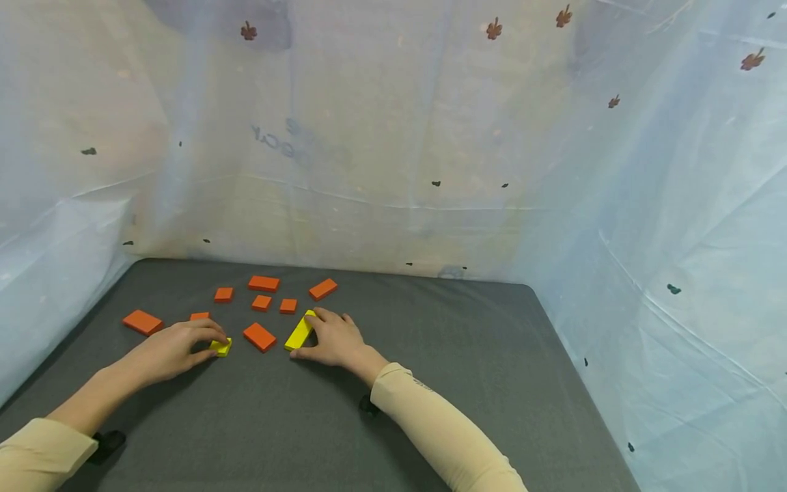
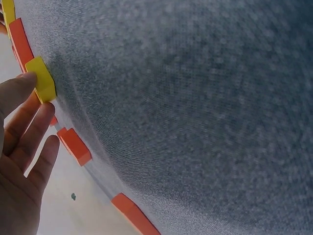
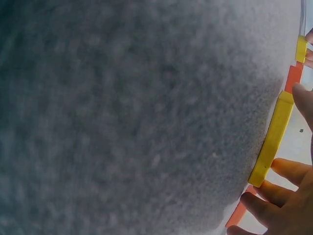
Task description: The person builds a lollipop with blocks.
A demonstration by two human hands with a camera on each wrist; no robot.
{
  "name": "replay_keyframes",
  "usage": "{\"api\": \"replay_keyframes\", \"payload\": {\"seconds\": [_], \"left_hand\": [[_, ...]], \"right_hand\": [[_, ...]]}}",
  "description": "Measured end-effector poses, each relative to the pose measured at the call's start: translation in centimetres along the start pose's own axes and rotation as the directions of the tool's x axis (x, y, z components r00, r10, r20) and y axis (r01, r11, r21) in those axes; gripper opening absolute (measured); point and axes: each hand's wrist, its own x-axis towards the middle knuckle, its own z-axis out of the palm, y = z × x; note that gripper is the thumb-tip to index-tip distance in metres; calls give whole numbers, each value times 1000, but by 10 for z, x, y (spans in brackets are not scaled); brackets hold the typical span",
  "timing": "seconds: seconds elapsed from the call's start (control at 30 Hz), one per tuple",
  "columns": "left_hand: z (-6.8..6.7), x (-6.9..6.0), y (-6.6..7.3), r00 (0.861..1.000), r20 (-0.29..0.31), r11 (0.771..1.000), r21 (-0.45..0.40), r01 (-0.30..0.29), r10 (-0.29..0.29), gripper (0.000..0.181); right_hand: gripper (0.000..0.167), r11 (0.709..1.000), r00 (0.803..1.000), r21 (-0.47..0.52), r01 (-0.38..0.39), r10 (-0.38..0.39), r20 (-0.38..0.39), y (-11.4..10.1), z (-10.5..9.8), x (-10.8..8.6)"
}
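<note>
On the left of the dark cloth, my left hand (image 1: 180, 347) pinches a small yellow block (image 1: 223, 349) between thumb and fingers. The left wrist view shows the thumb on the face of that block (image 2: 45, 81). My right hand (image 1: 337, 339) holds a long yellow block (image 1: 298, 333) lying slantwise on the cloth. In the right wrist view the thumb is at one end of this block (image 3: 272, 139) and fingertips touch near the other. Between the hands lies an orange rectangular block (image 1: 259, 337), touched by neither.
Behind the hands lie several orange blocks, among them small squares (image 1: 287, 306) and longer pieces (image 1: 264, 283). One orange block (image 1: 143, 322) is left of the left hand; another (image 1: 199, 316) is partly hidden behind it. Pale plastic sheeting (image 1: 369, 137) surrounds the grey-covered table (image 1: 467, 383).
</note>
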Motion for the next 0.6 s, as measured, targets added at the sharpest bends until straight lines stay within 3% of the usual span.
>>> {"api": "replay_keyframes", "payload": {"seconds": [0.23, 0.6], "left_hand": [[0, 0, 1, 1000, -7, 1000, -3, -9, 9, 30], [1, 0, 3, 1000, -7, 1000, -11, 27, -27, 27]], "right_hand": [[79, 1000, 1000, -5, -14, 14, -24, -3, 1, 0], [75, 1000, 998, 15, 0, 0, -58, -3, 0, -1]]}}
